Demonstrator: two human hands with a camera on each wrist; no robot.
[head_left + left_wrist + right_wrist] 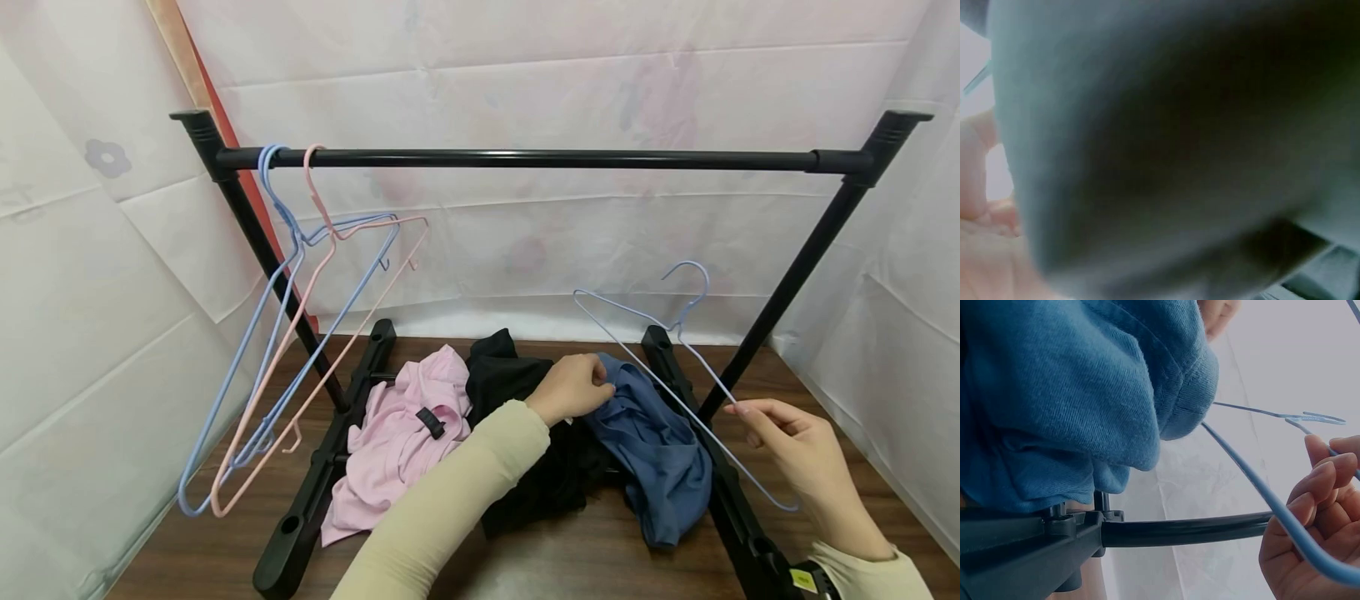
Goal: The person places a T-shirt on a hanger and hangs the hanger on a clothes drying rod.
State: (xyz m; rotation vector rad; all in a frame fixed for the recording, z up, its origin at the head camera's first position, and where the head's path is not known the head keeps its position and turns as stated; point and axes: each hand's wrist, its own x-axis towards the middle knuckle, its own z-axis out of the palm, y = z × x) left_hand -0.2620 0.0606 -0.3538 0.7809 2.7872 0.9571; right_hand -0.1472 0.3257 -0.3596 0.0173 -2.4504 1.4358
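My right hand [798,446] pinches a blue hanger [651,375] by one sloping arm, between thumb and fingers. That hanger stands tilted, hook up, its lower bar passing in front of the rack's right foot. My left hand [570,388] reaches across to a crumpled blue garment [656,450] and grips its upper left edge with curled fingers. In the right wrist view the blue garment [1079,394] bunches up beside the hanger [1260,487], showing stitched seams. Blurred cloth [1166,156] fills most of the left wrist view, with fingers at its left edge.
A black rack spans the scene, its rail [525,159] above the hands. Blue hangers [232,367] and a pink hanger [318,275] hang at its left end. A pink garment [405,442] and a black garment [547,492] lie on the wooden surface [525,567] between the feet.
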